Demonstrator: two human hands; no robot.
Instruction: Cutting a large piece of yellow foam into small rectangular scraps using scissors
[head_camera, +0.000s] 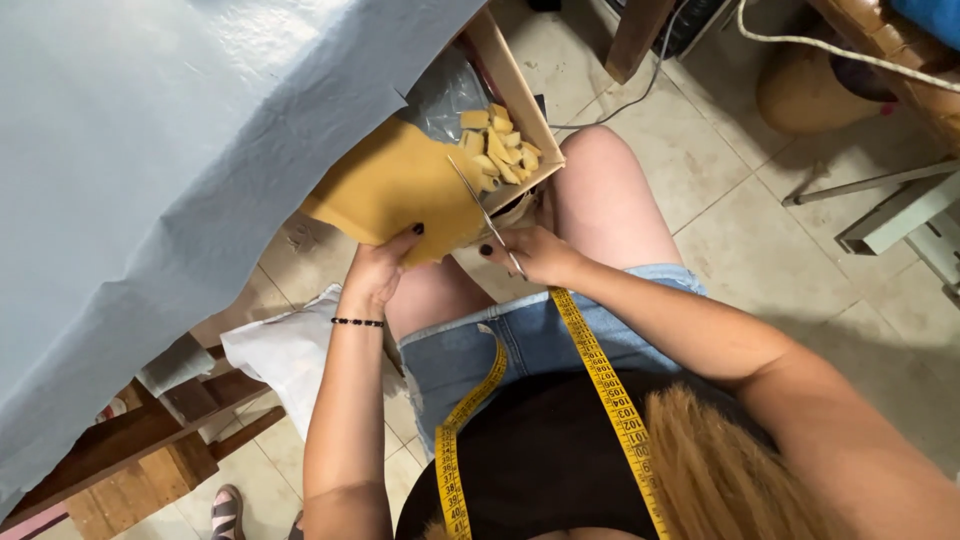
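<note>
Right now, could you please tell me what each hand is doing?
Left hand: closed on the edge of the mustard-yellow sheet.
Right hand: closed on the scissors, blades at the sheet.

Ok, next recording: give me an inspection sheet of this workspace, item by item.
Surface: table draped in grey-blue sheet; the work is done over the person's lap.
Job's things: mustard-yellow fabric piece, scissors cutting into it, cardboard box holding small cut yellow pieces.
Clutter: white cloth under the table; clear plastic in the box.
Grips: left hand holds the fabric's edge; right hand is closed on the scissors.
Cables: white cord at top right, thin dark cable on the floor.
Surroundings: tiled floor, yellow measuring tape round the person's neck, wooden table frame.
</note>
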